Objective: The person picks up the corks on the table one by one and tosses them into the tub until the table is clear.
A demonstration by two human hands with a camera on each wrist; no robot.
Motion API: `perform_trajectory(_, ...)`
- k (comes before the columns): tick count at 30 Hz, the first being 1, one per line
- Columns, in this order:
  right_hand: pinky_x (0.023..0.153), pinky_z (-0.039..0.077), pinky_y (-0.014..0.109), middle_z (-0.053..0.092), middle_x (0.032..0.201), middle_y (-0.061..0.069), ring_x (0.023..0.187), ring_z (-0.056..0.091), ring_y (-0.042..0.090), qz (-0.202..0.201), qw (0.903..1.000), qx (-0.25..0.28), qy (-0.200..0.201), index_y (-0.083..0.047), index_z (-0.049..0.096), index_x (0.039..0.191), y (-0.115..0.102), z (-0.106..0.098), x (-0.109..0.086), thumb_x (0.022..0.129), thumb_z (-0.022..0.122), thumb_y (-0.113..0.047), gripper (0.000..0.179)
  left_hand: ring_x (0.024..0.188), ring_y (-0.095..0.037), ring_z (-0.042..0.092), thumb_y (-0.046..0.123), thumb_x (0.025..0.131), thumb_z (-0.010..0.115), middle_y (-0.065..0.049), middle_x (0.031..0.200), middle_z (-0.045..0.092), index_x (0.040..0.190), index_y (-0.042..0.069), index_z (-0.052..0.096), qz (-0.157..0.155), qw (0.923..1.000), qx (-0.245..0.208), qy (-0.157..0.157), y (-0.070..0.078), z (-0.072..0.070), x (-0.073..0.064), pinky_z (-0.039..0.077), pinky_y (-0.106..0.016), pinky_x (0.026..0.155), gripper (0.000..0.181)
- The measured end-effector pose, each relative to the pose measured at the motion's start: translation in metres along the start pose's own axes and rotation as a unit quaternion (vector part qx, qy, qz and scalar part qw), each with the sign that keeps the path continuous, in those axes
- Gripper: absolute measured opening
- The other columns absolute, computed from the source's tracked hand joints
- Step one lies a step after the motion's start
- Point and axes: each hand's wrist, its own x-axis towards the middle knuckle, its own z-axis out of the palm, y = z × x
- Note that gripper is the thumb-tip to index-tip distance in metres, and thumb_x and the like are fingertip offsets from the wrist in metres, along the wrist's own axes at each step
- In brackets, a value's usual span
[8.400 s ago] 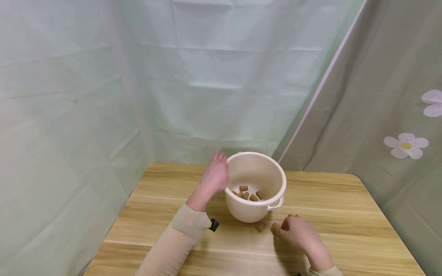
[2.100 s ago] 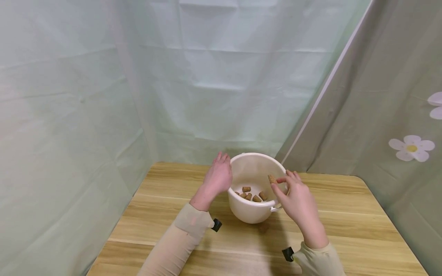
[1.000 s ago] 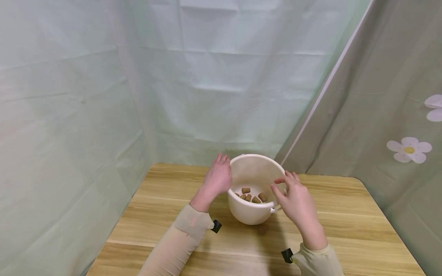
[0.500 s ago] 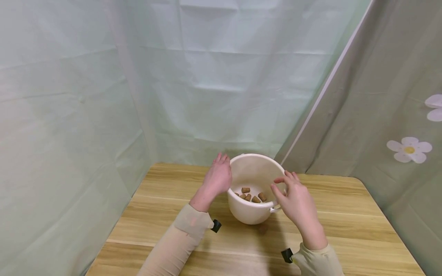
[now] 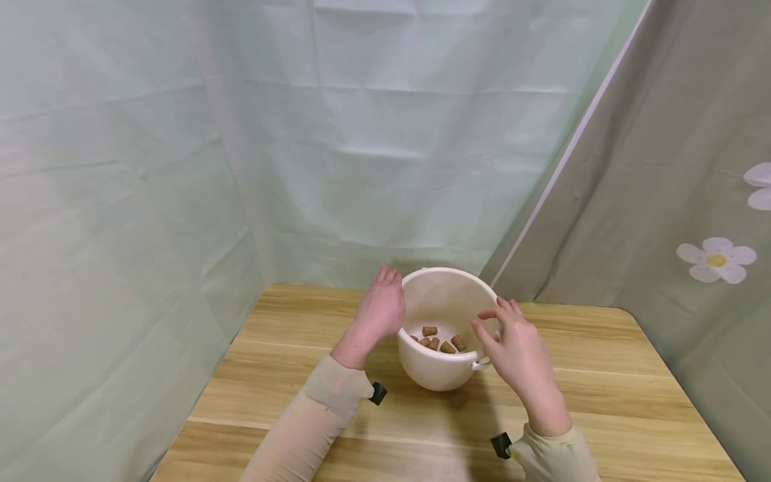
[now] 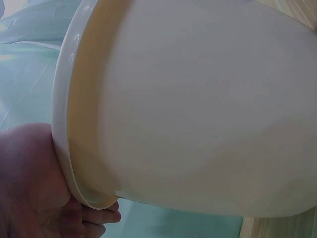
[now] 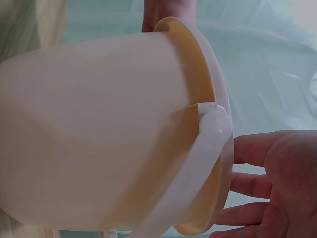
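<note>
A cream bucket [image 5: 435,371] stands upright on the wooden table, with several corks [image 5: 448,347] lying on its floor. My left hand [image 5: 381,304] grips its left rim, and in the left wrist view the palm sits against the rim [image 6: 60,99] with fingers curled beneath it. At the right rim is my right hand [image 5: 517,345]. Its thumb and index finger are spread apart over the bucket's mouth with nothing between them. In the right wrist view this right hand [image 7: 277,183] has its fingers extended at the rim, beside the white handle [image 7: 198,163].
The wooden table [image 5: 602,402] reaches back to pale green curtains [image 5: 385,134]. A grey-green curtain with white flowers [image 5: 716,260] hangs at the right. Black wrist cameras [image 5: 501,444] stick out from both sleeves.
My right hand rose from the table to the bucket's rim holding a cork, then its thumb and finger parted and the cork left them. My left hand stayed on the rim.
</note>
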Motion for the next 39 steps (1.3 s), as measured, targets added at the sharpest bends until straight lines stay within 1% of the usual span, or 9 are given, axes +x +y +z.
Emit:
perform_trajectory(7, 0.117, 0.037, 0.073, 0.053, 0.155, 0.029, 0.149, 0.041, 0.051, 0.002, 1.0000, -0.003, 0.001, -0.011, 0.078, 0.118, 0.000, -0.002, -0.001, 0.104, 0.072, -0.033, 0.027, 0.159, -0.044, 0.025, 0.012, 0.116, 0.032, -0.029, 0.165, 0.039, 0.155, -0.013, 0.044, 0.002, 1.0000, 0.004, 0.001, 0.000, 0.000, 0.001, 0.020, -0.051, 0.131, 0.048)
perform_trajectory(16, 0.116, 0.036, 0.075, 0.052, 0.155, 0.029, 0.149, 0.041, 0.052, 0.004, 1.0000, -0.001, 0.000, -0.010, 0.078, 0.118, 0.003, -0.004, -0.004, 0.104, 0.071, -0.032, 0.027, 0.159, -0.045, 0.025, 0.009, 0.113, 0.037, -0.029, 0.164, 0.040, 0.154, -0.014, 0.045, 0.009, 0.9999, 0.014, -0.002, 0.000, 0.002, 0.004, 0.021, -0.051, 0.130, 0.047)
perform_trajectory(21, 0.116, 0.037, 0.075, 0.055, 0.154, 0.028, 0.149, 0.042, 0.052, -0.004, 0.9999, -0.002, 0.010, -0.010, 0.078, 0.115, 0.006, -0.003, -0.006, 0.104, 0.071, -0.031, 0.025, 0.159, -0.045, 0.025, 0.009, 0.114, 0.036, -0.029, 0.164, 0.040, 0.155, -0.014, 0.044, 0.008, 0.9999, 0.011, -0.001, 0.000, 0.003, 0.005, 0.020, -0.051, 0.131, 0.047)
perform_trajectory(28, 0.116, 0.038, 0.074, 0.057, 0.153, 0.026, 0.149, 0.042, 0.051, -0.004, 0.9998, 0.004, 0.017, -0.010, 0.079, 0.113, 0.008, -0.003, -0.011, 0.103, 0.073, -0.029, 0.023, 0.158, -0.045, 0.028, 0.007, 0.113, 0.038, -0.029, 0.163, 0.042, 0.153, -0.015, 0.046, 0.008, 0.9999, 0.012, 0.002, -0.001, 0.002, 0.004, 0.022, -0.051, 0.131, 0.047)
perform_trajectory(33, 0.116, 0.039, 0.072, 0.059, 0.149, 0.027, 0.145, 0.046, 0.053, -0.013, 0.9992, 0.007, 0.038, -0.009, 0.079, 0.112, 0.009, -0.006, -0.014, 0.102, 0.074, -0.026, 0.021, 0.157, -0.046, 0.029, 0.006, 0.111, 0.040, -0.030, 0.162, 0.044, 0.152, -0.015, 0.047, 0.015, 0.9997, 0.017, 0.007, -0.002, 0.000, 0.006, 0.023, -0.052, 0.131, 0.046)
perform_trajectory(39, 0.115, 0.041, 0.072, 0.060, 0.148, 0.026, 0.144, 0.048, 0.051, -0.016, 0.9987, 0.003, 0.048, -0.009, 0.079, 0.113, 0.013, -0.011, -0.022, 0.101, 0.076, -0.026, 0.021, 0.158, -0.045, 0.028, 0.007, 0.112, 0.040, -0.030, 0.162, 0.043, 0.152, -0.015, 0.046, 0.020, 0.9995, 0.023, 0.003, -0.002, 0.000, 0.006, 0.023, -0.051, 0.130, 0.047)
